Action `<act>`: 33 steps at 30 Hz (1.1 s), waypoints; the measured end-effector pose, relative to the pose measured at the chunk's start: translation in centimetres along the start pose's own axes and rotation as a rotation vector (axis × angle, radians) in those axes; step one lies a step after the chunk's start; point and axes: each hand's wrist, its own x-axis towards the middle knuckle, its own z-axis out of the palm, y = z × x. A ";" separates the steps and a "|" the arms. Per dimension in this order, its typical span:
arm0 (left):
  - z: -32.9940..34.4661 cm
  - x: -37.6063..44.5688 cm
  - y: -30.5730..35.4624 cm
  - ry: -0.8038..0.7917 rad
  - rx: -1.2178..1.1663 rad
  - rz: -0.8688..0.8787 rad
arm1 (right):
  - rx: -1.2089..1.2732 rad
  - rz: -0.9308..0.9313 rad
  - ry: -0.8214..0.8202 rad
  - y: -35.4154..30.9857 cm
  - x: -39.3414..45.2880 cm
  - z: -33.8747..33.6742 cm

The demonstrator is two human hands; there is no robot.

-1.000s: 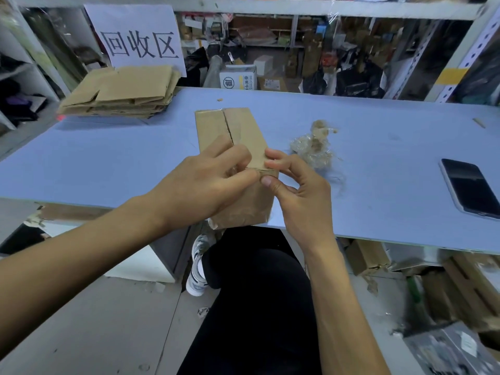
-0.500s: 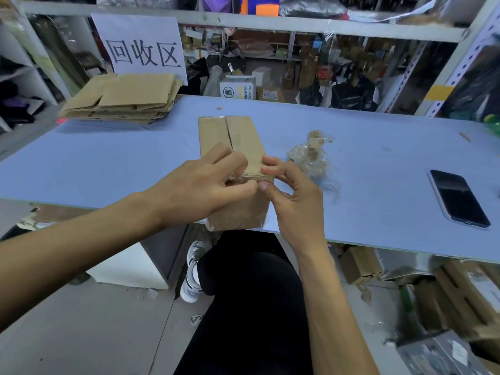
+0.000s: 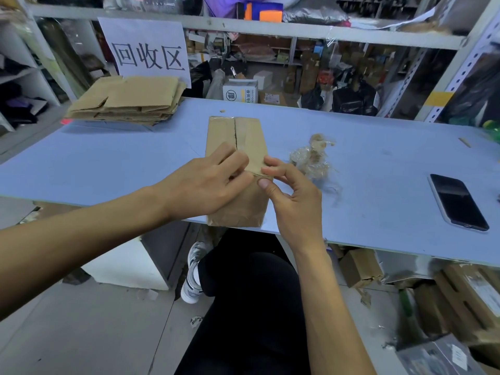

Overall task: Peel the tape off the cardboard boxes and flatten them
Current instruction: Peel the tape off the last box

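Little has shifted: both hands, left hand (image 3: 208, 182) and right hand (image 3: 292, 201), fingers curled, keep picking tape on the cardboard box (image 3: 235, 169) at the table's near edge, flattened boxes (image 3: 127, 101) stacked far-left, this one unflattened.

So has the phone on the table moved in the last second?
No. The phone keeps its place beside the table's near edge and the tape wad; only the camera shifted.

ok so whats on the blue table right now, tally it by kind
taped cardboard box, both hands on it: 1
stack of flattened boxes: 1
wad of peeled tape: 1
phone: 1
small scraps: 2
total: 6
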 end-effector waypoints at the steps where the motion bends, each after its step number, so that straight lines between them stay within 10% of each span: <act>1: 0.1 0.0 -0.1 0.003 -0.006 0.015 | 0.002 0.001 0.007 0.0 0.0 0.1; 5: 0.4 -0.6 -0.8 0.054 -0.136 0.023 | 0.004 0.001 0.024 -0.2 -0.2 0.3; 9: 0.4 -1.5 1.1 0.225 -0.495 -0.353 | -0.017 0.008 0.050 -0.1 -0.4 0.6; 17: 1.4 0.1 6.4 0.361 -0.445 -0.978 | -0.014 0.013 0.062 0.1 -0.5 0.7; 33: 1.0 -1.6 5.6 0.268 -0.580 -0.942 | -0.036 0.001 0.043 0.2 0.0 0.8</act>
